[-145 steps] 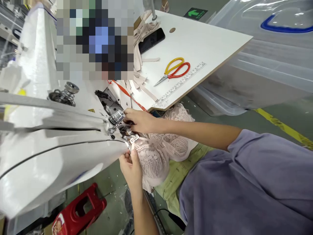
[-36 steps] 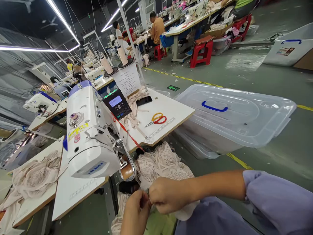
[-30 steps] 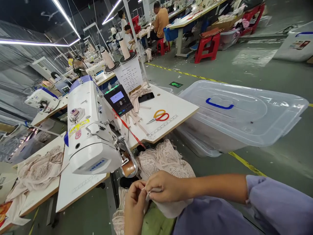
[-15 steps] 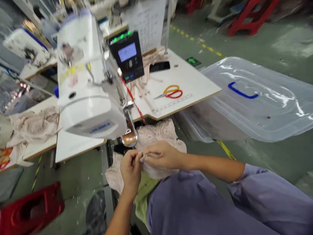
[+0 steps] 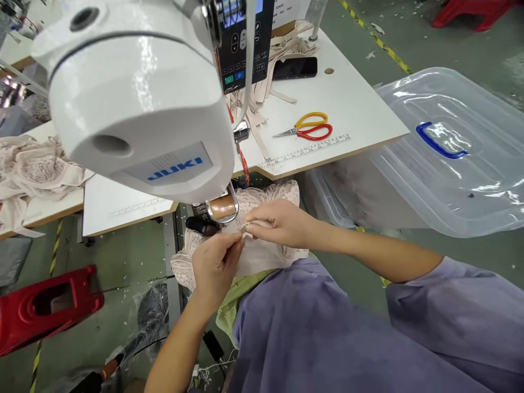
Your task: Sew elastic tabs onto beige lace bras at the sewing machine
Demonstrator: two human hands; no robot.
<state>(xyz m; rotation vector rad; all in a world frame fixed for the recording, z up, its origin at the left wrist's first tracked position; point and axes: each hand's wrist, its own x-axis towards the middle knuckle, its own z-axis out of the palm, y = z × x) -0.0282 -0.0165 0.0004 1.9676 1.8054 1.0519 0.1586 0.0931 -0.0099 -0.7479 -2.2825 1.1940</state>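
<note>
A beige lace bra (image 5: 256, 263) lies across my lap, just below the free arm of a white sewing machine (image 5: 155, 114). My left hand (image 5: 213, 263) pinches a narrow edge of it between thumb and fingers. From the other side my right hand (image 5: 284, 225) grips the same edge, so the fingertips of both hands almost meet. The small bit between the fingertips is partly hidden. Close above the hands are the machine's tan roller (image 5: 222, 207) and its metal loop.
Scissors (image 5: 313, 126) with yellow and red handles lie on the white table (image 5: 352, 103), near a black phone (image 5: 295, 67) and beige straps (image 5: 262, 103). More beige lace pieces (image 5: 36, 166) are heaped at left. A lidded clear bin (image 5: 450, 191) stands right, a red stool (image 5: 49, 305) lower left.
The view has moved closer to the machine and sharpened. Both hands have come up slightly in the picture, still pinching the bra's edge, and more of its smooth band shows below them.
</note>
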